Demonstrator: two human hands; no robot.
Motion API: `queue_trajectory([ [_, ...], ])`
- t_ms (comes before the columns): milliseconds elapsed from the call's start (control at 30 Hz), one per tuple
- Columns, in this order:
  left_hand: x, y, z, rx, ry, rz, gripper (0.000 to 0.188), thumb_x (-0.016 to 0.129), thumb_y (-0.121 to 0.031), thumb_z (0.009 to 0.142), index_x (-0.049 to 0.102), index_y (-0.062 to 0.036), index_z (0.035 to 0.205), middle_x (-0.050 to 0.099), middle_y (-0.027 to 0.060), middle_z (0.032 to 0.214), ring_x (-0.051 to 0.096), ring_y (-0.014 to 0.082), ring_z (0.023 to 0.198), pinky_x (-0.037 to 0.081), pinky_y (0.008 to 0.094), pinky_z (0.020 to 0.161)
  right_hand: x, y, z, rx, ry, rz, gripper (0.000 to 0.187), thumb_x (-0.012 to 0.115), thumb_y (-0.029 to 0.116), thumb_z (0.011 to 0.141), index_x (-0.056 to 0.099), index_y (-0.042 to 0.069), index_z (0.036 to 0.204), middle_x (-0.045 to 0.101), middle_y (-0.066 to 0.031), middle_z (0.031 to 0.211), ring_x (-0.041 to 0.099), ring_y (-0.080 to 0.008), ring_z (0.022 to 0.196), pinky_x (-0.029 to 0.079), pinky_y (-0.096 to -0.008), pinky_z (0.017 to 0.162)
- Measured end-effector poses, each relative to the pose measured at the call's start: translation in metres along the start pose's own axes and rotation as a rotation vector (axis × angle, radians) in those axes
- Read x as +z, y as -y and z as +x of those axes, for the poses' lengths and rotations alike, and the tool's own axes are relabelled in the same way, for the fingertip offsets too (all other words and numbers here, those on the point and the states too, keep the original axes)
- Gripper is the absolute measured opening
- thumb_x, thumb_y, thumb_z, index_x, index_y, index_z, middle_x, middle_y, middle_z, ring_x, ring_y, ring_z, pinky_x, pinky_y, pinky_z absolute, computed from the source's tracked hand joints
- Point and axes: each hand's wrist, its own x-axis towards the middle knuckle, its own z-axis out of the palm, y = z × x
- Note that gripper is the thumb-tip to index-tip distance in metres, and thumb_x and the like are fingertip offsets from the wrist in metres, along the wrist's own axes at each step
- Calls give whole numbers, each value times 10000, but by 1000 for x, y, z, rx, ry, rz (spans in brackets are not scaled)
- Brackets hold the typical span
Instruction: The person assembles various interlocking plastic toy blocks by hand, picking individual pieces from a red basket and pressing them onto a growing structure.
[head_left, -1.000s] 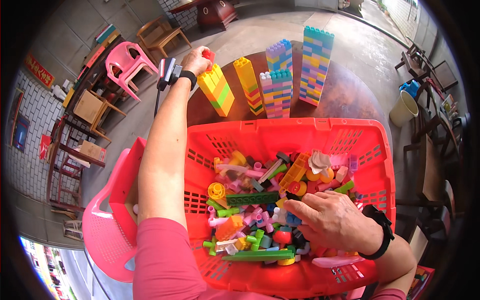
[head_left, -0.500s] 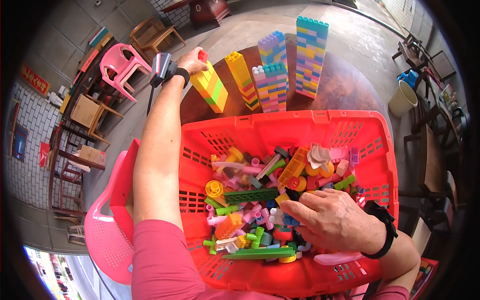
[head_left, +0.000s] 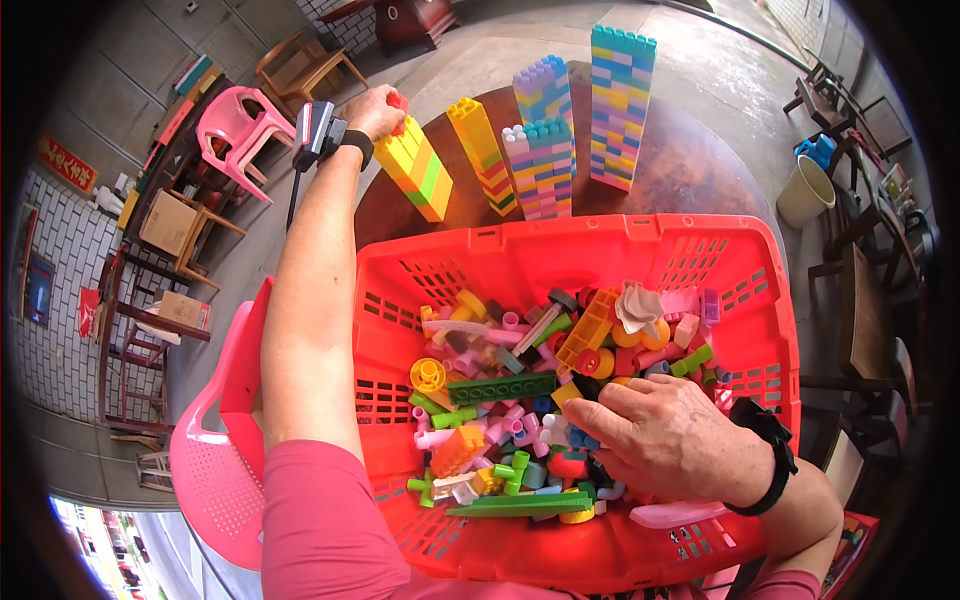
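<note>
At the far left of the table, my left hand [head_left: 372,112] is closed on a red toy building brick [head_left: 399,106], at the top of a tower of yellow, orange and green bricks [head_left: 414,168]. My right hand [head_left: 672,436] reaches into a red plastic basket [head_left: 560,232] of mixed toy pieces, its fingers curled down into the pile. A blue piece [head_left: 582,438] shows by its fingertips; what they grip, if anything, is hidden. A long dark green brick [head_left: 500,390] lies left of this hand.
Beyond the basket, on the round wooden table [head_left: 690,150], stand a narrow yellow-and-red tower [head_left: 483,155], a pink-blue tower [head_left: 540,170], a lilac-blue tower [head_left: 543,90] and a tall multicoloured tower [head_left: 621,110]. A pink plastic chair [head_left: 215,470] is at my left.
My left hand and the red brick have shifted slightly left in the picture. My right hand stays in nearly the same spot, and the view has tilted a little.
</note>
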Motion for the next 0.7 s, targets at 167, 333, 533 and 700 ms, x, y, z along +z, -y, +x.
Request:
queue_trajectory([
  [167,-5,-3,0,15,-5,31,555,693,-272,703,645,-207,1251,688,109,1198,635,290,1139,484,387,968,0,0,0,9,34,-7,399,674,159,820,517,57,1172,573,-82,860,655,-271,784,512,-392,673],
  [333,-6,-2,3,16,70,-17,508,658,-307,714,672,-202,1211,698,110,1176,641,286,1127,489,380,958,1,-1,-1,10,51,-11,386,675,203,850,516,55,1169,574,-85,868,655,-272,785,510,-388,673],
  [533,-3,1,3,32,92,16,447,656,-300,717,695,-168,1142,708,107,1128,654,259,1082,495,366,929,4,0,0,14,-12,-18,432,709,127,758,544,90,1156,540,-43,770,632,-241,722,511,-382,622],
  [700,-7,-2,-2,29,122,23,478,668,-327,731,664,-165,1180,700,103,1134,652,269,1069,501,367,906,0,1,-1,19,46,-3,371,687,263,867,522,58,1129,577,-84,868,659,-275,794,511,-390,683],
])
